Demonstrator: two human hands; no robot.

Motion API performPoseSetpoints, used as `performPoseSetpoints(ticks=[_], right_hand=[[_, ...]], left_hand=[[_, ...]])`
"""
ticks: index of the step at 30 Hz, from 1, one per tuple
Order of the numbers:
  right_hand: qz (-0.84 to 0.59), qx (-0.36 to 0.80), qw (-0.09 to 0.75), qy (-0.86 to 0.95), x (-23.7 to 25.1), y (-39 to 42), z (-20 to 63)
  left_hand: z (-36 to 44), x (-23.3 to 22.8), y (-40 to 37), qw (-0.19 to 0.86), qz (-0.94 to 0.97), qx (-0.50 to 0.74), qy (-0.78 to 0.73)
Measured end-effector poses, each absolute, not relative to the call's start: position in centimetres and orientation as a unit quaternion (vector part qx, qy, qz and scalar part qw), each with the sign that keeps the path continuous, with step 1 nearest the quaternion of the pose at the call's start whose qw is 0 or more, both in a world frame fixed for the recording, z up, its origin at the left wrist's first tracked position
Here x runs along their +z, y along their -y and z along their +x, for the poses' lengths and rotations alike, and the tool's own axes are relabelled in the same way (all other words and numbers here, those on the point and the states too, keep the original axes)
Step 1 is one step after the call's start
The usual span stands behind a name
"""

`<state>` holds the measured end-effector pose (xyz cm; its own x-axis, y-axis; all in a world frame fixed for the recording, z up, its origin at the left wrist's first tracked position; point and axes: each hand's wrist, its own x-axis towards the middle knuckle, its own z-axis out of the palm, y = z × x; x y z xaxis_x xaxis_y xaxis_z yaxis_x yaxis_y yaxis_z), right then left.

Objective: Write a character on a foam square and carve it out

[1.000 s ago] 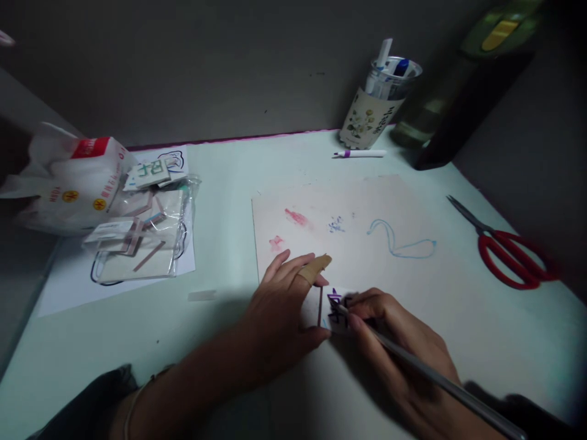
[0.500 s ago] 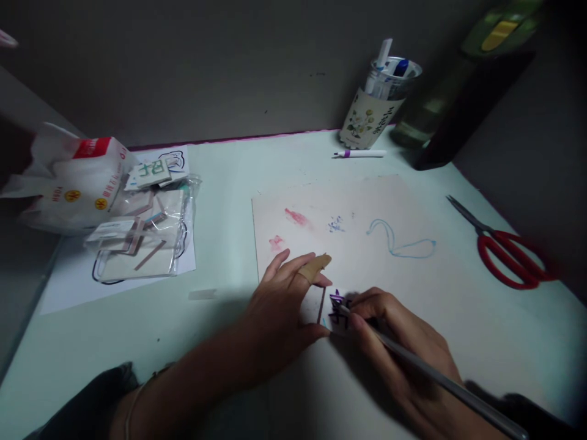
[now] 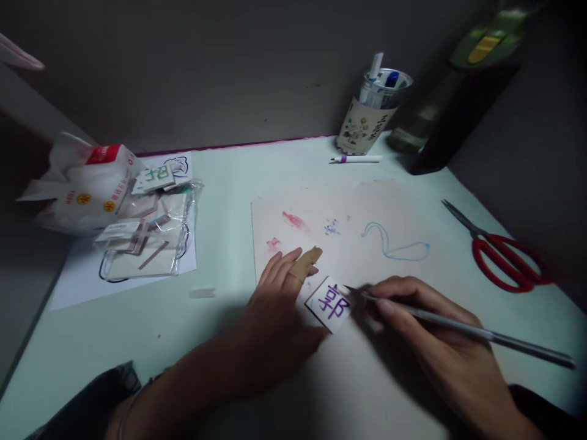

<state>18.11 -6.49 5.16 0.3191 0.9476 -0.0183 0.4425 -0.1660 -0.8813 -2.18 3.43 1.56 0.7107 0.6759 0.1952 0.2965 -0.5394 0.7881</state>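
The right hand (image 3: 443,342) has its fingers clamped on a silver tool (image 3: 518,344), the left hand (image 3: 277,324), thumb and fingers apart, lies just left of a white tile (image 3: 329,304) on a sheet (image 3: 321,197), and a marker (image 3: 364,159) lies on the far counter (image 3: 224,201).

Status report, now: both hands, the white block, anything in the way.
Right hand holding slim tool, tip near white block. Left hand open beside it, contact unclear. Block's purple character uncovered. Scissors off right, clear of both hands.
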Motion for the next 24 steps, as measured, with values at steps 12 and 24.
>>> performPoseSetpoints(ticks=[12, 24], right_hand=[[-0.651, 0.326, 0.396, 0.560, 4.3, 5.2, 17.4], [-0.658, 0.346, 0.393, 0.542, 3.8, 5.4, 17.3]], left_hand=[[-1.7, 1.4, -2.5, 0.339, 0.864, 0.242, -0.283], [-1.7, 0.9, -2.4, 0.330, 0.867, 0.243, -0.282]])
